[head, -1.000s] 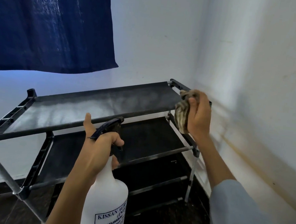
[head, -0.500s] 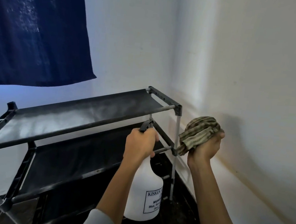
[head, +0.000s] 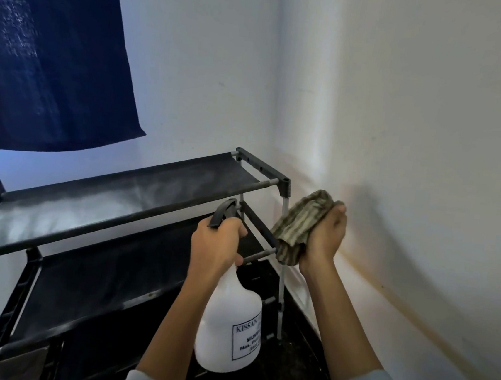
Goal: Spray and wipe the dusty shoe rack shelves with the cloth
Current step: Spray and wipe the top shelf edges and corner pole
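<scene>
The black shoe rack [head: 261, 188] stands in the room corner, its top fabric shelf [head: 94, 205] pale with dust or spray on the left half. My left hand [head: 216, 247] grips the neck and black trigger of a white spray bottle [head: 230, 325], held in front of the rack's right end at second-shelf height. My right hand [head: 325, 237] holds a bunched green striped cloth [head: 298, 222] just right of the rack's front right post, beside the end of the second shelf's bar.
A dark blue curtain [head: 51, 57] hangs over the upper left. White walls meet in a corner behind the rack, and the right wall runs close beside my right arm. The floor [head: 293, 371] below is dark. Lower shelves lie in shadow.
My left hand brought the bottle from the rack's middle to its right end and lowered it. My right hand dropped the cloth from the top right corner to beside the post.
</scene>
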